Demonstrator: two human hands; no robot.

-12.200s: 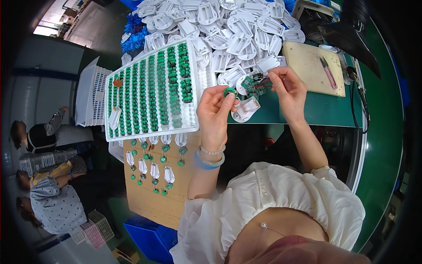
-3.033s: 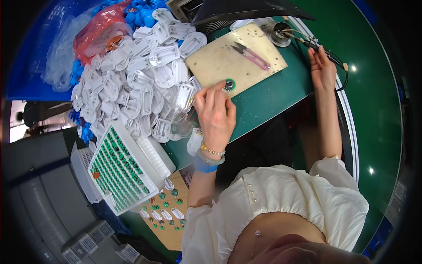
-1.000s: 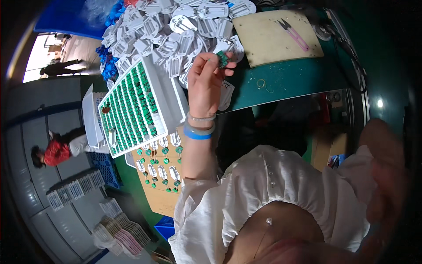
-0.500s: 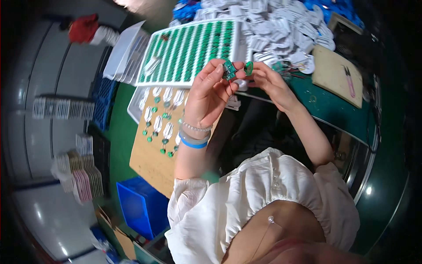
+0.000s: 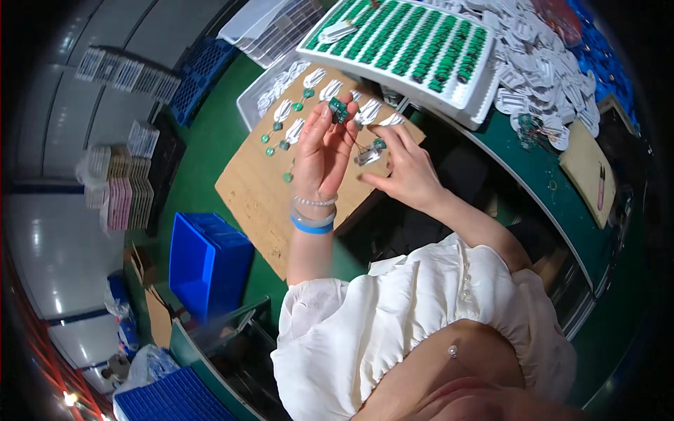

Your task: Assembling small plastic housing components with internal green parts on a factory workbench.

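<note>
My left hand (image 5: 324, 151), with a beaded bracelet and a blue band at the wrist, pinches a small green circuit board (image 5: 338, 110) between thumb and fingers. Thin wires run down from near the board toward a small green round part (image 5: 379, 143), close to my right fingers. My right hand (image 5: 414, 174) is held over the edge of the brown board (image 5: 256, 210), thumb and fingers spread apart. Between the hands lies a shiny whitish piece (image 5: 368, 156). White cable bundles with green parts, such as one cable bundle (image 5: 282, 110), lie in rows on the brown board.
A white tray (image 5: 467, 105) with rows of green circuit boards stands at the far side. Right of it are a heap of white plastic housings (image 5: 540, 70) and pink-handled tweezers (image 5: 601, 188) on a beige pad (image 5: 586, 168). A blue bin (image 5: 189, 266) stands at the left.
The view has swung left, so the tray and heap appear farther right. My right hand has moved away from the left and down over the brown board, its fingers now spread.
</note>
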